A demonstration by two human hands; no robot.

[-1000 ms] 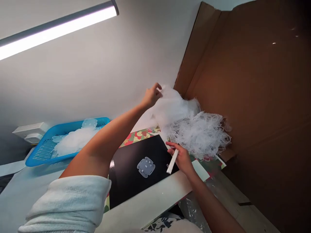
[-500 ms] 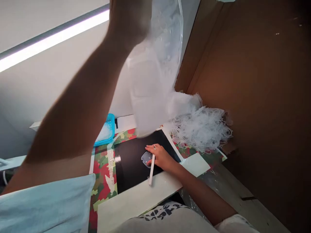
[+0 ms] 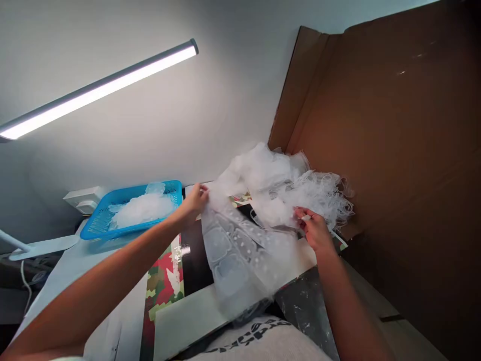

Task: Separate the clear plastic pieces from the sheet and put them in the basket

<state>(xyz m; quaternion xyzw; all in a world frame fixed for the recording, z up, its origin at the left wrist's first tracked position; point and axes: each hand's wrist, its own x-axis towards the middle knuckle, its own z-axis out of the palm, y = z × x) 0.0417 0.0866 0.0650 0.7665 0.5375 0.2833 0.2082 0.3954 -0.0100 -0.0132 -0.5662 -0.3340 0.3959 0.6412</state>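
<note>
Left hand [image 3: 193,200] and right hand [image 3: 314,230] stand well apart, with a clear moulded plastic film [image 3: 233,255] stretched between them above the boards. The left grip is clamped on the film's upper edge. The right grip is pinched together on the film, with a small white strip [image 3: 306,217] showing between the fingers. The wide hold appears to keep the sheet from folding on itself, so its pockets and dots hang open to view. The film's lower part droops over a black board [image 3: 193,265] and a pale board [image 3: 184,321], and its far end runs into a heap of tangled plastic strips [image 3: 321,195], to which it appears joined. An upright cardboard sheet [image 3: 383,110] stands behind the heap and seems placed to contain it. A blue plastic tray [image 3: 98,220] holding white fluffy plastic [image 3: 143,210] sits beyond the left hand, beside a camouflage-patterned mat [image 3: 165,286]
</note>
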